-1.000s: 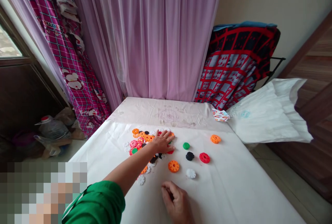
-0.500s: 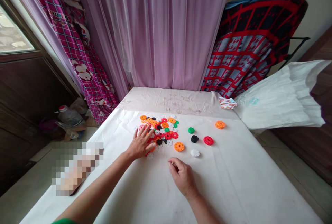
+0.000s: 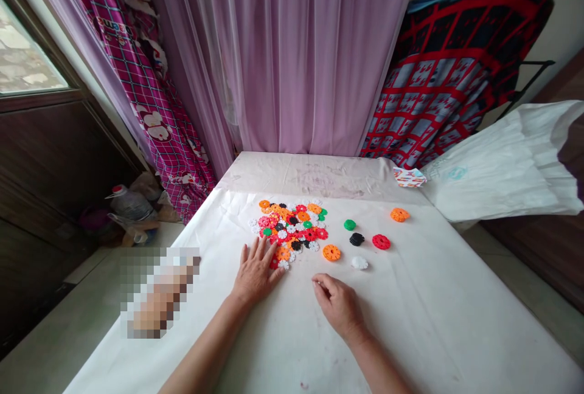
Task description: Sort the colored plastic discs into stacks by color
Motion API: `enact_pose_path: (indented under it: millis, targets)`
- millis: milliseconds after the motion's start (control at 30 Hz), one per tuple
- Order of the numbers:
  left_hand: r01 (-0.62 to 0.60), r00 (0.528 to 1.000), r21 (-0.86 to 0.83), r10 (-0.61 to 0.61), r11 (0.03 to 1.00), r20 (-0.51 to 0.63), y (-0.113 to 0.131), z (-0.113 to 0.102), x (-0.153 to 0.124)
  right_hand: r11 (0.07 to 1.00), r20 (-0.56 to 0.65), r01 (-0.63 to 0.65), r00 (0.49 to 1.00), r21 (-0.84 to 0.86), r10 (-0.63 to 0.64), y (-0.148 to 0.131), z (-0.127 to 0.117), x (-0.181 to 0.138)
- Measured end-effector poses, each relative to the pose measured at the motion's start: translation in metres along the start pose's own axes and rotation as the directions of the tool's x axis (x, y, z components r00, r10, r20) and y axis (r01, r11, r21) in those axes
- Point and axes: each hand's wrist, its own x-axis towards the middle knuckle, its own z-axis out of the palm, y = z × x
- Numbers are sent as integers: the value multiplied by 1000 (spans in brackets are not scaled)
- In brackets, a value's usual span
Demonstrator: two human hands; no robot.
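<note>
Flat, notched plastic discs in red, orange, black, white and green lie in a loose pile [image 3: 292,224] on the white-covered table. My left hand [image 3: 255,272] rests flat with fingers spread at the near left edge of the pile, fingertips touching the discs there. To the right of the pile sit small stacks: orange [image 3: 331,253], green [image 3: 350,224], black [image 3: 356,239], red [image 3: 381,242], white [image 3: 359,262] and another orange one [image 3: 399,215] farther off. Below the white stack my right hand [image 3: 337,306] lies curled on the table; whatever its fingers pinch is hidden.
A small patterned paper piece [image 3: 409,177] and a large white bag [image 3: 511,163] are at the table's back right corner. Purple curtains [image 3: 310,65] hang behind the table [image 3: 410,321]. A blurred-out object [image 3: 159,297] lies on the left edge. A jug [image 3: 130,204] stands on the floor.
My left hand has drawn back toward me off the pile's middle, uncovering discs including a green one. My right hand stays curled. The view has shifted slightly.
</note>
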Motion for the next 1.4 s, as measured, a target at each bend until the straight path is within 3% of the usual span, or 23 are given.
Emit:
enact_pose_path:
  millis: [133, 333, 467, 833, 1167, 1400]
  targets:
    - [35, 999, -34, -33, 999, 34, 2, -4, -1, 998, 3, -53, 999, -25, 53, -16, 14, 7]
    - [73, 991, -35, -69, 997, 114, 6, -14, 1, 1000, 60, 18, 998, -26, -16, -51, 43, 31]
    - [85, 989, -30, -80, 996, 122, 6, -16, 2, 994, 127, 5, 992, -111, 10, -62, 46, 40]
    - [81, 991, 21, -83, 996, 106, 8, -19, 1, 982, 195, -27, 979, -186, 64, -63, 43, 41]
    - [132, 990, 16, -132, 991, 46, 12, -13, 5, 989, 210, -48, 975, -143, 77, -60, 41, 42]
    - [160, 985, -19, -158, 987, 63, 16, -17, 5, 988, 172, -32, 983, -154, 59, -52, 33, 29]
